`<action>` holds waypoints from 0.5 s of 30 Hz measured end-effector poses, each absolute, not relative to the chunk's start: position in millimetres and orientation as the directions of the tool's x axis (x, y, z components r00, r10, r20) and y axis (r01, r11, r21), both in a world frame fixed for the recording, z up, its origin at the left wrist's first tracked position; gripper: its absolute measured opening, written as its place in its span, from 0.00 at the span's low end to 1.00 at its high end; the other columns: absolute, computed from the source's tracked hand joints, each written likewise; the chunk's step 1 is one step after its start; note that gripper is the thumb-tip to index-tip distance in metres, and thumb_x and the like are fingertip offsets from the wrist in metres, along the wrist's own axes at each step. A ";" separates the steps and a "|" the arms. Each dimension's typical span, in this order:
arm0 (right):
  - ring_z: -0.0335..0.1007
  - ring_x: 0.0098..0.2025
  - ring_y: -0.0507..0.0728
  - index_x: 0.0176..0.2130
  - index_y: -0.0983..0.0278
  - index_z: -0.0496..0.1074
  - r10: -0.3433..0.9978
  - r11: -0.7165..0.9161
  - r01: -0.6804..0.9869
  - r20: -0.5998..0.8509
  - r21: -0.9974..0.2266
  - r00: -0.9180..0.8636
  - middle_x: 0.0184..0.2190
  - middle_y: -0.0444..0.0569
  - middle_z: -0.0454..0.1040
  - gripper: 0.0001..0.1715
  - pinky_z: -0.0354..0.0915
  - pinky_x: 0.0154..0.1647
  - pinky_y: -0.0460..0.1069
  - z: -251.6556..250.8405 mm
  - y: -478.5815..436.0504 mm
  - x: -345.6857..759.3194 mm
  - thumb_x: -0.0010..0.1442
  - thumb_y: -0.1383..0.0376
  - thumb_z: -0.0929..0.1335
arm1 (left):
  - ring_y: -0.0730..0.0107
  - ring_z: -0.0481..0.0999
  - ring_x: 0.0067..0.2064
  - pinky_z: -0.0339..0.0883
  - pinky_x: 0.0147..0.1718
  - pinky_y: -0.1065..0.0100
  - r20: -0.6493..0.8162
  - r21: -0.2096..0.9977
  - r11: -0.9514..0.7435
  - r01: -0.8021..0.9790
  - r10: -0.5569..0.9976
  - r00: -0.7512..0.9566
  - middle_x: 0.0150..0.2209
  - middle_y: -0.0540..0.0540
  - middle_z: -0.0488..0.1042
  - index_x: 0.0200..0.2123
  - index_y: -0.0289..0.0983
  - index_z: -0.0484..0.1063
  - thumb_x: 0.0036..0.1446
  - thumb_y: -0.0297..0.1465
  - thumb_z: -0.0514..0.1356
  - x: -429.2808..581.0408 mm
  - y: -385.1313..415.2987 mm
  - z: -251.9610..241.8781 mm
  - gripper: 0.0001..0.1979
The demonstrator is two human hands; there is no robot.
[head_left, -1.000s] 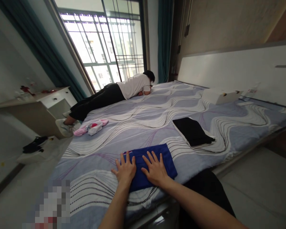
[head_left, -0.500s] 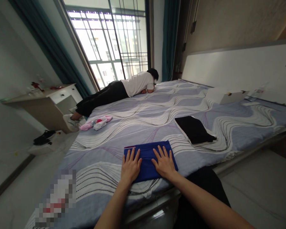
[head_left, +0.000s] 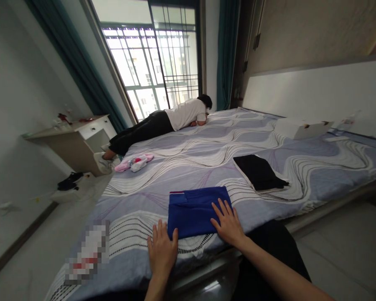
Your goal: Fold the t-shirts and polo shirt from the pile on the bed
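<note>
A folded blue cloth lies flat on the patterned bed sheet near the bed's front edge. At its lower left corner is my left hand, fingers spread, the thumb beside the cloth's edge. My right hand rests with spread fingers on the cloth's right side. Neither hand grips anything. To the right of the blue cloth lies a folded black garment with a pale layer under it.
A person in a white shirt lies across the far side of the bed. Pink and white cloth sits at the left edge. A white box and a clear bottle stand by the headboard. A blurred patch covers the lower left.
My left hand has slid off the blue cloth, down and left, to its lower corner. My right hand has moved down and right, toward the cloth's right edge. The view has shifted slightly.
</note>
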State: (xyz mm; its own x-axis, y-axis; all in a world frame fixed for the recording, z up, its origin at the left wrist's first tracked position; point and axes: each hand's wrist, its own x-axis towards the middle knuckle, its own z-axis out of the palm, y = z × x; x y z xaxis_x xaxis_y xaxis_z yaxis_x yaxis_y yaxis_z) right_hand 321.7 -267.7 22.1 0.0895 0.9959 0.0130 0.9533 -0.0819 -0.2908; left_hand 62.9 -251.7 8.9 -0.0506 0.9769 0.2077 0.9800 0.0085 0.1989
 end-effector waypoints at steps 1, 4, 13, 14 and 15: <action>0.29 0.73 0.65 0.71 0.54 0.48 0.996 -0.087 0.952 -0.003 -0.294 0.090 0.73 0.47 0.35 0.36 0.38 0.68 0.68 22.7 -268.5 322.4 0.67 0.52 0.58 | 0.46 0.52 0.70 0.45 0.65 0.42 0.204 0.250 0.042 0.967 0.974 -0.095 0.68 0.33 0.57 0.60 0.29 0.66 0.64 0.42 0.47 64.3 -252.8 9.9 0.29; 0.29 0.73 0.69 0.71 0.61 0.48 0.991 -0.129 0.940 -0.072 -0.317 0.112 0.73 0.53 0.35 0.40 0.39 0.67 0.71 31.8 -262.0 319.7 0.64 0.58 0.61 | 0.46 0.59 0.66 0.46 0.64 0.41 0.152 0.494 0.104 0.863 0.967 -0.203 0.62 0.31 0.67 0.52 0.31 0.70 0.60 0.40 0.52 71.7 -247.3 19.7 0.23; 0.21 0.73 0.70 0.71 0.59 0.45 0.755 0.655 0.707 0.276 -0.267 -0.595 0.73 0.54 0.41 0.55 0.24 0.66 0.74 158.1 -232.5 297.7 0.52 0.58 0.72 | 0.67 0.71 0.33 0.67 0.35 0.67 0.281 0.931 -0.284 0.230 0.958 0.049 0.29 0.51 0.72 0.33 0.39 0.68 0.55 0.42 0.61 104.4 -263.3 93.4 0.13; 0.27 0.73 0.70 0.70 0.58 0.48 0.666 0.745 0.630 0.298 -0.220 -0.684 0.71 0.55 0.48 0.53 0.21 0.65 0.75 172.7 -232.5 298.9 0.53 0.58 0.72 | 0.68 0.71 0.32 0.67 0.34 0.68 0.307 0.923 -0.320 0.212 0.947 0.091 0.29 0.52 0.72 0.33 0.39 0.68 0.55 0.41 0.62 107.7 -267.8 102.7 0.12; 0.36 0.72 0.70 0.69 0.57 0.53 0.592 0.805 0.564 0.308 -0.183 -0.745 0.68 0.56 0.57 0.49 0.20 0.65 0.75 184.5 -232.6 301.1 0.54 0.58 0.72 | 0.70 0.70 0.31 0.67 0.33 0.69 0.328 0.919 -0.344 0.195 0.938 0.107 0.29 0.52 0.71 0.32 0.39 0.67 0.55 0.41 0.63 110.8 -271.4 111.2 0.12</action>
